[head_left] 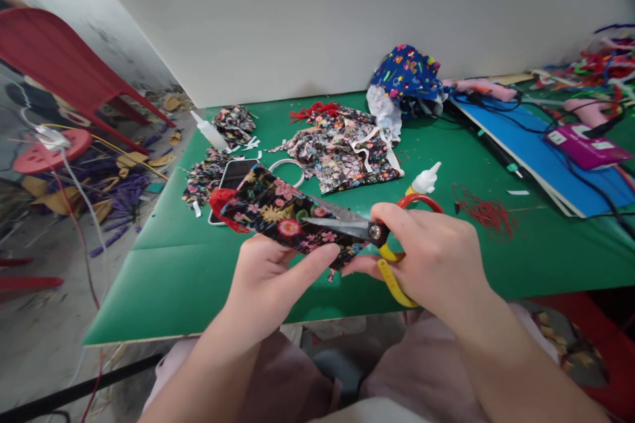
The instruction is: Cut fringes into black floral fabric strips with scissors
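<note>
My left hand [278, 284] grips a strip of black floral fabric [270, 201], thumb on top, holding it above the table's front part. A red tassel [225, 208] hangs at the fabric's left end. In my right hand [431, 251] is a pair of scissors [342, 226] with red and yellow handles. The blades are slightly apart and lie over the fabric's right part; whether the cloth is between them I cannot tell. Behind the fabric, a phone [238, 173] is partly hidden, with a white ring [288, 172] beside it.
Floral fabric pieces [337, 152] lie at the back of the green table [173, 277]. Glue bottles [208, 131] stand left and right. Tangled red thread [486, 211], a blue board [526, 152], pink glue guns [483, 88] and a purple box [588, 145] are at right.
</note>
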Available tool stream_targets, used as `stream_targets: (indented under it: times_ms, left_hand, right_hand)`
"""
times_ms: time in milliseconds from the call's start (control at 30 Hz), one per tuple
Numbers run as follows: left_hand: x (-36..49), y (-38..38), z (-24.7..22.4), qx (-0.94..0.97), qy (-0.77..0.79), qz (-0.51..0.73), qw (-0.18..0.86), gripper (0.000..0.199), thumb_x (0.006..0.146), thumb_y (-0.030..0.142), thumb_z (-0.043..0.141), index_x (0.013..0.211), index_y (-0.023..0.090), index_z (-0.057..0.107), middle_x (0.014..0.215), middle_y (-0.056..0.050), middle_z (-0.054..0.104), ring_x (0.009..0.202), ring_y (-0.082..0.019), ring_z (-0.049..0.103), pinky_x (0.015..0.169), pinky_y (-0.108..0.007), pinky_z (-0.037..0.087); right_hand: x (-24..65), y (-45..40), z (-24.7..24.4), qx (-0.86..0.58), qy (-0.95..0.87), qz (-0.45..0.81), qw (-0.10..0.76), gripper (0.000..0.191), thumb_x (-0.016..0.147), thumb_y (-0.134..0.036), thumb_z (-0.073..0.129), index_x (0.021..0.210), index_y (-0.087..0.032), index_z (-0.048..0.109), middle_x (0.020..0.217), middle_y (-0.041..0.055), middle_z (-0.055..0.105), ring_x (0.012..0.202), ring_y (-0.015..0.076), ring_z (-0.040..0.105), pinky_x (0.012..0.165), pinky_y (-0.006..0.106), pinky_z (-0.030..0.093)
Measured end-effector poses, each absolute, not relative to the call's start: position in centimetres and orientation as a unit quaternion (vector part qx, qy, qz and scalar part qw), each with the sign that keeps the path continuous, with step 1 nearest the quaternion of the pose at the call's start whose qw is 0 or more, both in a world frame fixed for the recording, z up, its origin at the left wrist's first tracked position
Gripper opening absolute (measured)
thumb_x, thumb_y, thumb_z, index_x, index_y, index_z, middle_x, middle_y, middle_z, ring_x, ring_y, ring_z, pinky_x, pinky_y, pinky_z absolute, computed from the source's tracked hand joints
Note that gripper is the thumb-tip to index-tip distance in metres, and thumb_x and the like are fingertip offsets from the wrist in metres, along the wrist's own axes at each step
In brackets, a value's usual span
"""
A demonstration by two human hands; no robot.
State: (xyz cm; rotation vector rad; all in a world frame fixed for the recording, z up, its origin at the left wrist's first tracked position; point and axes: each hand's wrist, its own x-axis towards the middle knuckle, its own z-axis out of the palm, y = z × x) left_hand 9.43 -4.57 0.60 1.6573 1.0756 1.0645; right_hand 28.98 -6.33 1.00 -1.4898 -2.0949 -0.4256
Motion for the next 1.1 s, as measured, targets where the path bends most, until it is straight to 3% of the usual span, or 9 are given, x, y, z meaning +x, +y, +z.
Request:
stream_targets:
  times_ms: [100, 400, 600, 767, 900, 1100]
  left_hand:
    - [9.4, -4.6, 0.5, 0.662, 0.425, 0.436, 0.437, 0.009, 0.078, 0.023, 0.066, 0.074, 0.028, 0.073, 0.073, 0.005, 0.072, 0.068, -0.017, 0.065, 0.066, -0.03, 0.053]
    - [9.4, -4.6, 0.6, 0.673, 0.43, 0.425, 0.427, 0.012, 0.079, 0.025, 0.065, 0.07, 0.025, 0.072, 0.068, 0.003, 0.072, 0.063, -0.018, 0.065, 0.062, -0.03, 0.052]
    - [9.5, -4.6, 0.8, 0.669, 0.434, 0.419, 0.434, 0.01, 0.078, 0.027, 0.065, 0.074, 0.025, 0.074, 0.074, 0.001, 0.074, 0.066, -0.019, 0.066, 0.065, -0.031, 0.053]
    - [9.5, -4.7, 0.8, 0.672, 0.445, 0.407, 0.429, 0.013, 0.077, 0.028, 0.067, 0.067, 0.021, 0.072, 0.067, 0.001, 0.072, 0.06, -0.018, 0.064, 0.06, -0.029, 0.052]
    - [9.4, -4.7, 0.8, 0.658, 0.442, 0.42, 0.442, 0.013, 0.077, 0.028, 0.067, 0.066, 0.022, 0.071, 0.067, 0.001, 0.072, 0.062, -0.018, 0.064, 0.061, -0.03, 0.052]
    - [9.3, -4.6, 0.8, 0.645, 0.427, 0.449, 0.447, 0.015, 0.078, 0.027, 0.066, 0.065, 0.022, 0.072, 0.063, 0.002, 0.07, 0.058, -0.016, 0.063, 0.057, -0.028, 0.051]
  right_hand:
    - [28.9, -6.4, 1.1, -0.549, -0.773, -0.171, 0.268, 0.049, 0.081, -0.062, 0.047, 0.087, -0.016, 0.064, 0.053, -0.0011, 0.057, 0.049, 0.0135, 0.052, 0.047, 0.028, 0.025]
    - [29.0, -6.5, 0.8, -0.545, -0.778, -0.167, 0.265, 0.025, 0.082, -0.035, 0.049, 0.089, -0.016, 0.064, 0.048, -0.0045, 0.052, 0.044, 0.0099, 0.047, 0.046, 0.027, 0.021]
    - [28.7, -6.5, 0.8, -0.541, -0.777, -0.165, 0.278, 0.023, 0.082, -0.034, 0.05, 0.086, -0.016, 0.063, 0.045, -0.0053, 0.051, 0.041, 0.0086, 0.044, 0.045, 0.027, 0.02]
    - [28.8, -6.4, 1.0, -0.539, -0.773, -0.155, 0.297, 0.022, 0.085, -0.033, 0.047, 0.083, -0.017, 0.062, 0.045, -0.0051, 0.051, 0.04, 0.0087, 0.046, 0.043, 0.026, 0.022]
    - [29.4, -6.2, 1.6, -0.562, -0.756, -0.066, 0.329, 0.03, 0.085, -0.048, 0.05, 0.081, -0.018, 0.058, 0.05, -0.005, 0.055, 0.042, 0.0082, 0.048, 0.043, 0.023, 0.028]
    - [29.6, -6.2, 2.1, -0.565, -0.761, 0.023, 0.317, 0.065, 0.064, -0.078, 0.051, 0.088, -0.018, 0.052, 0.065, -0.0008, 0.059, 0.058, 0.0134, 0.054, 0.052, 0.025, 0.037]
